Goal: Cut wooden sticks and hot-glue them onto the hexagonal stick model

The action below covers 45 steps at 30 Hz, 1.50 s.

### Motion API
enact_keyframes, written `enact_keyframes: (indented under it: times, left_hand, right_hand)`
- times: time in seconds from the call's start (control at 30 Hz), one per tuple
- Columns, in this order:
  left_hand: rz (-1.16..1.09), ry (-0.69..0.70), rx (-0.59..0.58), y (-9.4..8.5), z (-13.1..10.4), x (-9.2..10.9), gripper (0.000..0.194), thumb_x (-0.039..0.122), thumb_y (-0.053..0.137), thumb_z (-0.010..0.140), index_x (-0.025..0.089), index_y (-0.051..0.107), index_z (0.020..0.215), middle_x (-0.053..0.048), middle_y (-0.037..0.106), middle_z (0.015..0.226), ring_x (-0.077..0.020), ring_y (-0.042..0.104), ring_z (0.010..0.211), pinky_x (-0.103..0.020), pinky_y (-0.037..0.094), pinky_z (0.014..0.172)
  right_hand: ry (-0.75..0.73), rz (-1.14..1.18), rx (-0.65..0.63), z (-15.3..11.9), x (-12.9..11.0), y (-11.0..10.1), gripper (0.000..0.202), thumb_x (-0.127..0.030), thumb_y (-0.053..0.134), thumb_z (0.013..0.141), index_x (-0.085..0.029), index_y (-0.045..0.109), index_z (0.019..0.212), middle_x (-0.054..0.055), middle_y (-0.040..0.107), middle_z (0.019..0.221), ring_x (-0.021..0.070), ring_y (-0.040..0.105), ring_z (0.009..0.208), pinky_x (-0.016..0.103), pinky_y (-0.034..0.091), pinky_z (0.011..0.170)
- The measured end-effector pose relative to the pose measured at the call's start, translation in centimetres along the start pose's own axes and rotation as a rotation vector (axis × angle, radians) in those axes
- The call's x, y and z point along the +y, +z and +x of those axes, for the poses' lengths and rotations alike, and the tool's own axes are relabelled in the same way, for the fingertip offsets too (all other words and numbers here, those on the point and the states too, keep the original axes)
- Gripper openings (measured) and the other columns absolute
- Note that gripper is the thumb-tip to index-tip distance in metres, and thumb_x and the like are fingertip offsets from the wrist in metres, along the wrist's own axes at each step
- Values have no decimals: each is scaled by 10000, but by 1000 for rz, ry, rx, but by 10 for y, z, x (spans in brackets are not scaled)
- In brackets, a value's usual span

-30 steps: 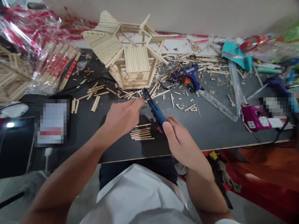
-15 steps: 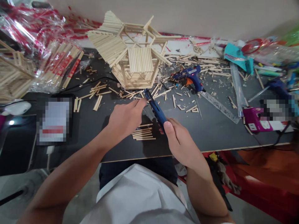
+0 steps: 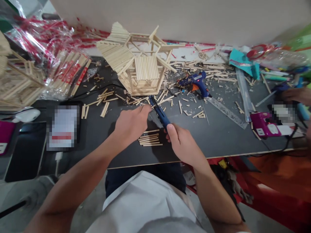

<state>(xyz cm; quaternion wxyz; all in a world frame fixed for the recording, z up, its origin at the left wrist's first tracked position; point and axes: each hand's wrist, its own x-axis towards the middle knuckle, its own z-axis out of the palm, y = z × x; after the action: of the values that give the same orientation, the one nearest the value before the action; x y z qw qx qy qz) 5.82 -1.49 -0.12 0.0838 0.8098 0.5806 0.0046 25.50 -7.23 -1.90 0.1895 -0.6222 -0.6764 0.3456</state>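
My right hand [image 3: 182, 140] is closed round the handles of a blue hand cutter [image 3: 162, 117], which points away from me and slightly left. At the cutter's far end, my left hand [image 3: 132, 122] is closed in a pinch. A pale tip of a thin wooden stick [image 3: 153, 106] shows between its fingertips and the jaws; the fingers hide the rest. Below the hands, several cut wooden sticks [image 3: 149, 139] lie side by side on the dark table [image 3: 116, 158]. Beyond them stands a many-sided stick model [image 3: 146, 68] with partly slatted roof panels.
A blue glue gun [image 3: 198, 82] and clear ruler [image 3: 228, 111] lie right among wood scraps. Left are a phone [image 3: 78, 126], bagged sticks [image 3: 70, 72] and another stick model [image 3: 19, 81]. Another person's hand [image 3: 295, 96] is at the far right, near a purple power socket [image 3: 263, 124].
The view has shifted a little, showing more on the left. My hands keep nearly the same hold on cutter and stick. Another person's hand has come in at the right edge.
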Motion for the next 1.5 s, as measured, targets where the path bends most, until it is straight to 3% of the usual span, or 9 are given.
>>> enact_keyframes:
  times: [0.4, 0.57, 0.77, 0.9, 1.03, 1.13, 1.3, 1.4, 1.5]
  left_hand:
    - [-9, -52, -105, -6, -21, 7, 358, 104, 401, 1021, 208, 626, 1280, -73, 793, 1135, -345, 782, 975, -385, 521, 696]
    - [-48, -18, -53, -5, -42, 3, 300, 156, 398, 1071, 224, 652, 1214, -45, 791, 1096, -290, 773, 1006, -336, 464, 646]
    - [-56, 49, 112, 12, -48, -17, 284, 203, 441, 1096, 179, 708, 1189, -78, 757, 1047, -262, 725, 1030, -338, 515, 773]
    - [0, 150, 129, 13, -34, -19, 273, 220, 493, 1084, 144, 732, 1192, -116, 741, 1119, -304, 695, 1080, -437, 532, 941]
    - [44, 204, 154, 0, -6, -9, 284, 206, 481, 1088, 121, 724, 1208, -145, 713, 1179, -302, 671, 1156, -424, 537, 988]
    - [144, 204, 108, -8, 23, 5, 325, 17, 465, 1012, 105, 729, 1180, -160, 710, 1179, -302, 683, 1148, -402, 558, 943]
    - [228, 215, -4, -6, 61, 32, 354, -74, 496, 925, 58, 762, 1118, -197, 759, 1099, -337, 721, 1117, -413, 594, 884]
    - [235, 194, 4, -2, 69, 37, 372, -107, 484, 887, 44, 765, 1080, -213, 769, 1052, -329, 745, 1051, -394, 604, 826]
    - [239, 198, 11, -5, 66, 37, 390, -113, 486, 867, 27, 736, 1131, -226, 756, 1109, -326, 739, 1065, -388, 602, 822]
  right_hand:
    - [79, -292, -44, -11, -1, 4, 525, -484, 192, 1128, -225, 563, 862, 109, 726, 811, 256, 709, 767, 315, 369, 652]
    - [18, -393, -58, -28, 8, -3, 544, -580, 165, 1108, -244, 503, 845, 94, 703, 784, 283, 687, 726, 338, 321, 624]
    - [-4, -399, 233, -52, 45, -12, 748, -671, 94, 1085, -169, 643, 1005, 145, 731, 859, 317, 710, 816, 377, 464, 724]
    - [19, -695, 468, -55, 68, -12, 808, -624, 126, 1091, -27, 660, 1192, 237, 711, 982, 382, 685, 915, 463, 504, 819]
    - [31, -838, 556, -53, 80, -5, 719, -588, 291, 1090, 12, 628, 1297, 270, 683, 1113, 410, 643, 991, 514, 521, 861]
    - [-23, -791, 586, -52, 85, 1, 666, -562, 384, 1082, -10, 578, 1399, 270, 651, 1234, 411, 614, 1097, 543, 519, 955]
    - [-40, -693, 580, -52, 86, 10, 649, -515, 427, 1071, -40, 478, 1510, 281, 575, 1390, 437, 507, 1337, 619, 437, 1112]
    - [-44, -605, 568, -50, 83, 8, 712, -561, 433, 1052, -8, 472, 1498, 325, 520, 1454, 458, 444, 1414, 651, 411, 1139]
    - [-68, -486, 571, -43, 77, -7, 652, -597, 459, 1031, -77, 571, 1409, 292, 566, 1428, 439, 479, 1384, 647, 416, 1134]
